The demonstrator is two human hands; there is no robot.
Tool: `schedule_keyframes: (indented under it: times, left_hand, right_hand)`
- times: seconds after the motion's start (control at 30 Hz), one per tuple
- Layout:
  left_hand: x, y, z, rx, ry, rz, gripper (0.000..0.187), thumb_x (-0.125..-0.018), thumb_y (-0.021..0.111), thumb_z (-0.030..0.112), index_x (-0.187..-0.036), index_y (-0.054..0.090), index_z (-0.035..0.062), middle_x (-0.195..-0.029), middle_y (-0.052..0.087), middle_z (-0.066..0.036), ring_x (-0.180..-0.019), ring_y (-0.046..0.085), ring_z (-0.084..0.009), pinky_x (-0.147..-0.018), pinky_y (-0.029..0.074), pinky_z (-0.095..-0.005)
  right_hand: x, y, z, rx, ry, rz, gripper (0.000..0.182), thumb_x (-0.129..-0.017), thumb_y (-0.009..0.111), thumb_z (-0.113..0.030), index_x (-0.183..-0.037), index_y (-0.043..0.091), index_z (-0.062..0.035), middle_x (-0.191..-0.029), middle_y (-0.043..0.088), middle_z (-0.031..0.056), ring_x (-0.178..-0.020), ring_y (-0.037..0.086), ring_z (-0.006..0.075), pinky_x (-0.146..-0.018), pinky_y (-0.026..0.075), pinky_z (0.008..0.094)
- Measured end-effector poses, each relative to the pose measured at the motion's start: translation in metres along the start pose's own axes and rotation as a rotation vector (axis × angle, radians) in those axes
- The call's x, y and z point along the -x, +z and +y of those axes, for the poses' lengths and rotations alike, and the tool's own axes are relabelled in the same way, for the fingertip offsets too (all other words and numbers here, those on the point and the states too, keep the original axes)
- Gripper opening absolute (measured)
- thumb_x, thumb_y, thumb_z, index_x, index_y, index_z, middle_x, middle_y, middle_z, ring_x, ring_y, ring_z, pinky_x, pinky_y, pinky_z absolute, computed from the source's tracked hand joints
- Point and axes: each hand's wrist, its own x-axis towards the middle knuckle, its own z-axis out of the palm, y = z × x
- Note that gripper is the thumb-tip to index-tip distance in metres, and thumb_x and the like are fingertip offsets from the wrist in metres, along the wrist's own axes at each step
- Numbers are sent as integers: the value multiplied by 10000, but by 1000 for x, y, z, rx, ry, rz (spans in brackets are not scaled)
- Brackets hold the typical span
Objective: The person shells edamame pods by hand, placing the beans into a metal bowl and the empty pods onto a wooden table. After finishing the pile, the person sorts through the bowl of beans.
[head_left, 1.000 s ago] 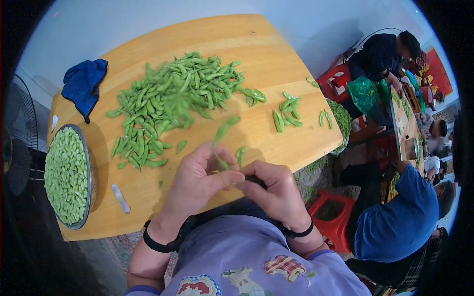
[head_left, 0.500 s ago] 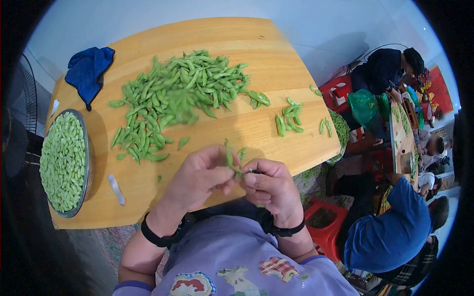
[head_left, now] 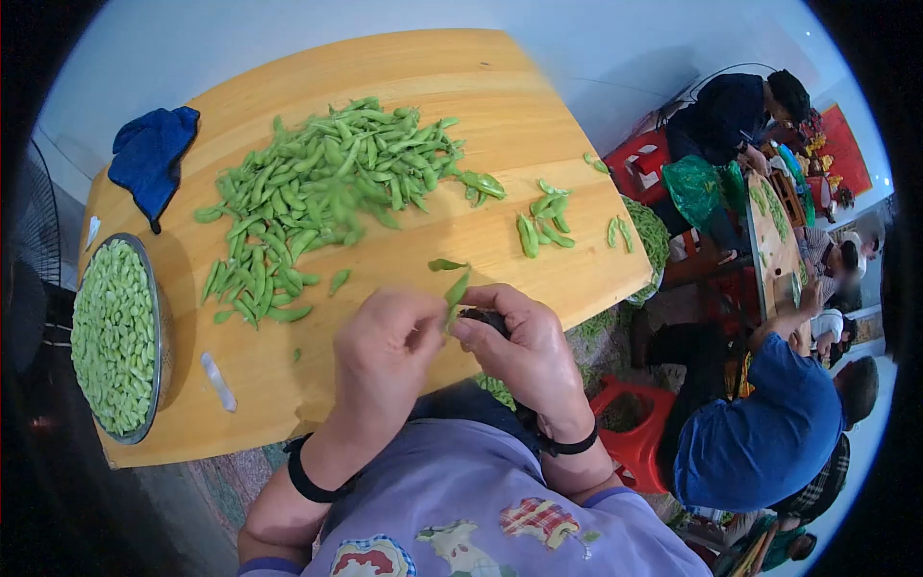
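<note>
A green bean pod (head_left: 459,289) stands up between my two hands, over the table's near edge. My left hand (head_left: 386,351) is closed, its thumb and fingertips pinched at the pod's lower end. My right hand (head_left: 527,354) is curled with its thumb against the pod, and a small dark object (head_left: 488,318) sits in its fingers; I cannot tell what that object is. Just above the pod is another green piece of pod (head_left: 446,264). Beyond my hands lies a heap of unshelled pods (head_left: 336,178). A metal bowl (head_left: 154,370) full of shelled beans (head_left: 113,337) stands at the left.
On the wooden table (head_left: 461,77) are a blue cloth (head_left: 154,159), a pale strip (head_left: 218,382) and a small group of pods (head_left: 545,226). To the right are a red stool (head_left: 639,423), a heap of green pods (head_left: 644,236) and a person in blue (head_left: 755,423) at another table.
The view has shifted slightly. My left hand has turned with its back more toward me, and the pod between my hands now tilts to the right.
</note>
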Motion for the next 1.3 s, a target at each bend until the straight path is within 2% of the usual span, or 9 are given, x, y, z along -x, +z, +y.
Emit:
schedule_keyframes:
  times: [0.17,0.4,0.53,0.6,0.67,0.87,0.93,1.13,1.3]
  left_hand:
    - [5,4,4,-110,116,-14,44,-778,569,-56,-792,577,-15,-781,598,-49,-609,595,-119,-563,499,-222]
    - [0,-8,-3,637,-571,-172,73,-782,607,13,-845,587,-18,-744,616,-53,-638,622,-138,-596,504,-226]
    - [-3,-19,-11,1078,-813,-341,124,-789,586,5,-912,571,-1,-807,609,-58,-698,616,-135,-604,500,-212]
    - [-3,-16,-16,1099,-795,-343,132,-804,570,20,-934,558,1,-828,599,-57,-725,603,-125,-620,492,-213]
    - [-2,-13,-22,1121,-778,-337,141,-819,554,36,-956,544,3,-848,589,-56,-752,590,-116,-636,485,-214]
    - [-8,-13,-12,758,-782,-206,106,-849,519,96,-941,515,42,-783,522,-4,-682,502,-83,-604,436,-201]
    - [-11,-10,-8,453,-433,-229,121,-838,572,140,-912,521,59,-765,519,8,-672,496,-71,-577,408,-183]
    - [-26,-26,-13,871,-593,-454,135,-803,634,158,-838,545,63,-712,534,24,-590,485,-39,-518,389,-166]
    - [-31,-32,-3,648,-549,-456,98,-795,614,108,-849,552,55,-698,548,15,-584,501,-42,-513,390,-163]
  right_hand:
    - [-2,-3,1,38,-29,-18,205,-796,603,-116,-896,538,50,-715,586,119,-668,566,157,-603,453,278]
    - [-7,-4,17,-12,-324,6,130,-811,568,-57,-893,542,40,-678,574,83,-576,530,122,-534,423,247]
    - [-12,-18,15,-660,135,-305,109,-815,575,-72,-877,557,15,-641,537,0,-500,449,53,-454,340,199]
    - [-13,-15,12,-838,166,-352,105,-815,581,-84,-863,564,8,-626,521,-27,-488,423,33,-437,310,186]
    - [-11,-7,4,-257,102,-59,128,-794,602,-101,-822,573,20,-586,533,11,-488,451,71,-441,354,223]
    - [-9,-1,-6,289,-182,165,156,-740,627,-94,-781,566,43,-618,572,160,-553,569,179,-516,442,306]
    - [-7,5,-6,239,-170,103,154,-737,628,-92,-786,568,42,-627,577,163,-563,576,184,-518,441,303]
    - [-6,-4,-22,-106,8,-108,142,-788,620,-113,-847,585,12,-642,559,16,-570,499,59,-495,398,205]
    - [-11,-12,-32,-304,184,-212,137,-786,620,-112,-845,586,7,-651,549,-8,-565,483,47,-488,372,184]
